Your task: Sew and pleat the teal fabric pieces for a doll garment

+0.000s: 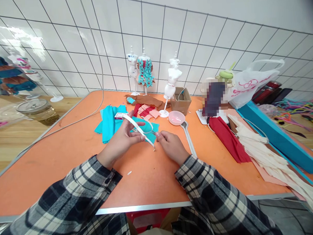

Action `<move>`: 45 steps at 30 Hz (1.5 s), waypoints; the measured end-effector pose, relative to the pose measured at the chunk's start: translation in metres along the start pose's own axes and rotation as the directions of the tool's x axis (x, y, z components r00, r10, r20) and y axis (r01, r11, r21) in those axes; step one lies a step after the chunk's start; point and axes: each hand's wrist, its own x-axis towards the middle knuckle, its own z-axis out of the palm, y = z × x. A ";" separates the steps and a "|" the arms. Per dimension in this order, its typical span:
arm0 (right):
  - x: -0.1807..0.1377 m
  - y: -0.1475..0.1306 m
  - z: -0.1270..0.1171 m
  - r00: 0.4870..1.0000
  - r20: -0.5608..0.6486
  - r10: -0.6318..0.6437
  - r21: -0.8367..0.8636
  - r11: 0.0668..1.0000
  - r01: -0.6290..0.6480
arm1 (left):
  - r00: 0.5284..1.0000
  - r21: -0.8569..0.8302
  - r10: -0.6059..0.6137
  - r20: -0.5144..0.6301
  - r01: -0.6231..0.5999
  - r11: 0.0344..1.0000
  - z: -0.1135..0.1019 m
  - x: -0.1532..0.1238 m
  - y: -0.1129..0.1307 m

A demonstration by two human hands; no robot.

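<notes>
Over the orange table (70,161) my left hand (123,139) is closed on a white strip (136,126) that runs from upper left to lower right. My right hand (171,146) pinches the strip's lower end, with a thin thread curving between the two hands. Just behind my hands lies teal fabric (109,124) with a small box on it. Red and pink fabric pieces (147,112) lie a little farther back.
Three small white mannequins (172,79) stand at the wall, one dressed in teal ruffles. A cardboard box (181,101), a pink bowl (176,117), red cloth (230,137), cream strips (271,158) and a plastic bag (250,83) fill the right. A cable crosses the left.
</notes>
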 end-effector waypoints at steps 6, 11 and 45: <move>0.006 0.003 -0.002 0.953 -0.251 0.172 0.358 0.931 -0.073 | 1.000 -0.061 -0.001 -0.004 0.001 0.998 0.001 -0.002 0.004; -0.007 -0.009 0.001 0.988 -0.132 -0.085 0.264 0.957 0.117 | 0.998 -0.074 0.005 0.063 0.000 0.997 0.002 -0.004 0.002; -0.015 -0.011 0.010 0.982 0.109 -0.153 0.020 0.988 0.152 | 0.990 0.118 0.098 0.103 -0.110 0.987 0.004 -0.002 -0.009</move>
